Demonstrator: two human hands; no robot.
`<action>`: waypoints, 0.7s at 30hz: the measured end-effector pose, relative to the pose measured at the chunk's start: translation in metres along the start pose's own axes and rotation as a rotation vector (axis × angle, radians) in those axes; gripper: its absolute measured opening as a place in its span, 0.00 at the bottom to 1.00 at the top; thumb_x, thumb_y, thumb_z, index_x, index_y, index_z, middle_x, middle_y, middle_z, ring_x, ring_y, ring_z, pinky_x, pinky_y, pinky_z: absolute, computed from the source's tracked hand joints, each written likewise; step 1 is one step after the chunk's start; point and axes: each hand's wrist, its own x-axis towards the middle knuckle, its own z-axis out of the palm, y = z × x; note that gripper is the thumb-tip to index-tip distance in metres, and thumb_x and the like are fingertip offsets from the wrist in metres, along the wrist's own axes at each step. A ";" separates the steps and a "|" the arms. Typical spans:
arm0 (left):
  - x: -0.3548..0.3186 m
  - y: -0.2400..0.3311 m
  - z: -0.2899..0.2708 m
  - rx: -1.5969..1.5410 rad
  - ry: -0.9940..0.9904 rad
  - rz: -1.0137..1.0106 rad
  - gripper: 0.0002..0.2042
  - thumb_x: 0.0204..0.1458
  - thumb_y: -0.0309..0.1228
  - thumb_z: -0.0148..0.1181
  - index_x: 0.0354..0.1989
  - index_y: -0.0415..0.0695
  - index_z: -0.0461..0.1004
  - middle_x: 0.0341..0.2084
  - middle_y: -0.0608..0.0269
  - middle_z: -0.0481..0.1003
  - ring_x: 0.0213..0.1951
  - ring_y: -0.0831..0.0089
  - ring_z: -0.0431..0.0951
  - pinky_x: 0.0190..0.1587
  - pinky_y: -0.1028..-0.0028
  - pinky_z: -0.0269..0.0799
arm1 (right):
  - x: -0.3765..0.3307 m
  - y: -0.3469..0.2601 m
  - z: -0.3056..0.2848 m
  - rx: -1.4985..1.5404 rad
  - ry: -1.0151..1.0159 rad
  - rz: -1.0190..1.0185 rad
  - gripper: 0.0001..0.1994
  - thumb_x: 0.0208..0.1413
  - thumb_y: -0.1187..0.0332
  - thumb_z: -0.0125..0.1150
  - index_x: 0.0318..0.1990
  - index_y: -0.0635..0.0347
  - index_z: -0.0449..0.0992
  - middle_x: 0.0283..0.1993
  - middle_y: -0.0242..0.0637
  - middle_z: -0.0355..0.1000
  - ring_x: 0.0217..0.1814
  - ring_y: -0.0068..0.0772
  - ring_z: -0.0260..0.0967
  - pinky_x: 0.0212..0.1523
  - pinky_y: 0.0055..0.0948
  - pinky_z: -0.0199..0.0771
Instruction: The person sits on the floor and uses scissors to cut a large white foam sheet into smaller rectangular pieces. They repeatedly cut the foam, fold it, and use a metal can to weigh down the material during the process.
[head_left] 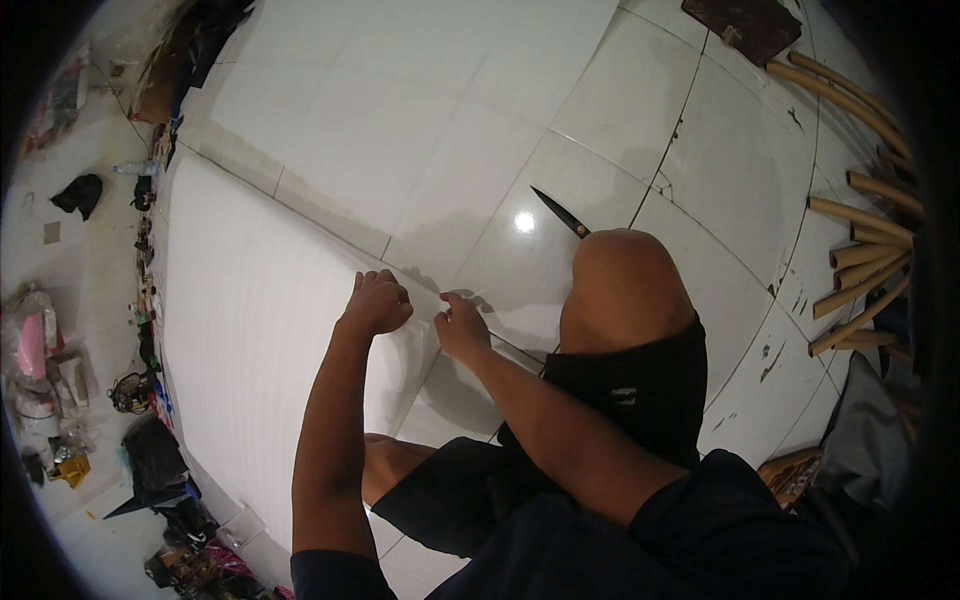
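White, broad, thin sheet (250,300) on glossy pale floor tiles (715,235).
At its right-hand corner the left hand (380,303) curls, its grip hidden; just beside, the right hand (463,328) bends thumb toward forefinger, pinching what I cannot tell. Black pointed blade (556,208) by the bare knee (628,270).

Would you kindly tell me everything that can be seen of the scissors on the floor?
The scissors show slim, dark, metal-looking blades tapering to a point, with a small brass-coloured pivot. The blades appear closed. They lie on the white tiled floor by the person's right knee, which hides the handles; the tip points away from the person and leftward. Neither the left hand nor the right hand touches them.
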 end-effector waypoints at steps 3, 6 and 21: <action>0.004 -0.004 0.001 -0.010 0.042 0.010 0.13 0.47 0.38 0.55 0.34 0.47 0.84 0.46 0.55 0.77 0.58 0.55 0.67 0.69 0.48 0.45 | 0.000 0.002 -0.005 -0.285 -0.019 -0.004 0.21 0.55 0.64 0.58 0.58 0.53 0.70 0.61 0.44 0.60 0.65 0.50 0.59 0.60 0.45 0.68; 0.003 0.002 -0.004 0.006 0.042 0.005 0.13 0.46 0.39 0.56 0.33 0.46 0.83 0.43 0.54 0.78 0.56 0.54 0.68 0.69 0.48 0.47 | -0.001 0.009 -0.008 -0.309 -0.059 -0.101 0.23 0.55 0.64 0.60 0.59 0.53 0.69 0.59 0.46 0.61 0.63 0.49 0.61 0.59 0.44 0.68; 0.006 0.007 0.005 -0.022 0.136 -0.023 0.16 0.47 0.43 0.56 0.36 0.49 0.84 0.48 0.54 0.76 0.59 0.52 0.66 0.70 0.48 0.44 | 0.015 0.010 0.001 0.229 -0.059 -0.120 0.16 0.54 0.65 0.61 0.50 0.57 0.72 0.38 0.42 0.77 0.44 0.46 0.76 0.48 0.43 0.74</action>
